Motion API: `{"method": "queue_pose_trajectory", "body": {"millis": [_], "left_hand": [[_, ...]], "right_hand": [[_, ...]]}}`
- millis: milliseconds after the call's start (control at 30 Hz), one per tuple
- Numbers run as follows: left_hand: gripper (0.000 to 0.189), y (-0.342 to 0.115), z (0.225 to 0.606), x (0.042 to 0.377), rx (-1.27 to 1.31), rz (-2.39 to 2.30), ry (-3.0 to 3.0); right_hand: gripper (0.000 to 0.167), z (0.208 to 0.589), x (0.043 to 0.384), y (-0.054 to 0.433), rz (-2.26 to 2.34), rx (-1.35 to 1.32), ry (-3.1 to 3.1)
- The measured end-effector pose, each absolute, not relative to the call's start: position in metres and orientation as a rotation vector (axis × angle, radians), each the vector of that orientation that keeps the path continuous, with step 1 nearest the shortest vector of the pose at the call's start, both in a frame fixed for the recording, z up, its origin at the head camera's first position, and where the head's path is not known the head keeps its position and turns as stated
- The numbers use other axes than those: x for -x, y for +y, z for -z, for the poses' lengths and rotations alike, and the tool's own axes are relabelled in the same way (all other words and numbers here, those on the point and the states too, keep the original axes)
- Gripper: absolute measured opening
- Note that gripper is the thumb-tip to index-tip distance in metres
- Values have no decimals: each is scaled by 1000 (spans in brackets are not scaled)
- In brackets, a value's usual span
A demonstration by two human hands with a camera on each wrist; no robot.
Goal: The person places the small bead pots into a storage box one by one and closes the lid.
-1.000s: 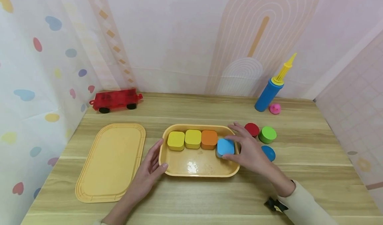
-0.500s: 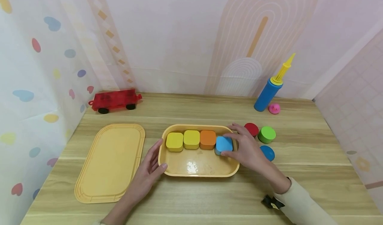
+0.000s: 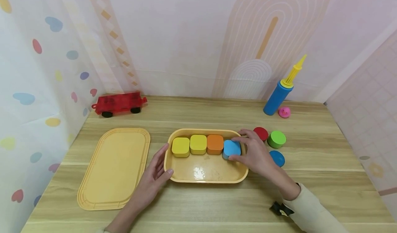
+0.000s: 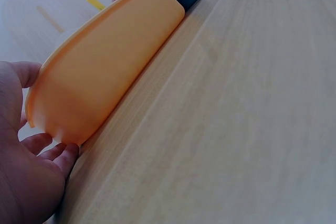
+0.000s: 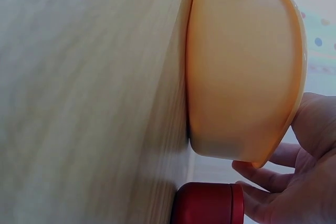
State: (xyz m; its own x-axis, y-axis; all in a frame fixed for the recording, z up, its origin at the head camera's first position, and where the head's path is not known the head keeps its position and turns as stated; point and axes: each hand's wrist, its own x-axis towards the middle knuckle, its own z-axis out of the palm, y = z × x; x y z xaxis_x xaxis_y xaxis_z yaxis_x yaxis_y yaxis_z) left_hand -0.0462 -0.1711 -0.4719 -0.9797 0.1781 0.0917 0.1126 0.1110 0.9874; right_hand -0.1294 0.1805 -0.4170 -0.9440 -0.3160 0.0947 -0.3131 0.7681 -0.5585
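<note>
In the head view a light-orange plastic box [image 3: 204, 171] stands on the wooden table. Along its far side, inside, lie two yellow blocks [image 3: 181, 147] [image 3: 198, 144], an orange block [image 3: 215, 144] and a light-blue block [image 3: 232, 148], in a row. My right hand [image 3: 255, 153] reaches over the right rim and pinches the light-blue block between thumb and a finger; its other fingers stay outside the box wall. My left hand [image 3: 152, 178] holds the left end of the box. In the left wrist view its thumb is at the rim and its fingers touch the outer wall.
A matching flat lid [image 3: 114, 169] lies to the left. Right of the box stand red [image 3: 261, 133], green [image 3: 277, 139] and blue [image 3: 277, 158] round pieces. Behind are a red wheeled toy [image 3: 120, 103], a blue-yellow hand pump [image 3: 279, 93] and a pink duck [image 3: 284, 112].
My right hand has shifted slightly left with the light-blue block, which now sits close beside the orange one. My left hand has stayed on the box's left end.
</note>
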Motion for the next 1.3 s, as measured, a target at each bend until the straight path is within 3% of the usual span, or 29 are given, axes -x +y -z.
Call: {"method": "queue_pose_trajectory", "body": {"millis": [767,1300], "left_hand": [[73,-171,472,46,-296,-2041,2303],[73,-171,472,46,-306,-2047,2295]], "right_hand": [[62,414,120,200,1156,596,2908],[61,408,106,227,1322,431,2938]]}}
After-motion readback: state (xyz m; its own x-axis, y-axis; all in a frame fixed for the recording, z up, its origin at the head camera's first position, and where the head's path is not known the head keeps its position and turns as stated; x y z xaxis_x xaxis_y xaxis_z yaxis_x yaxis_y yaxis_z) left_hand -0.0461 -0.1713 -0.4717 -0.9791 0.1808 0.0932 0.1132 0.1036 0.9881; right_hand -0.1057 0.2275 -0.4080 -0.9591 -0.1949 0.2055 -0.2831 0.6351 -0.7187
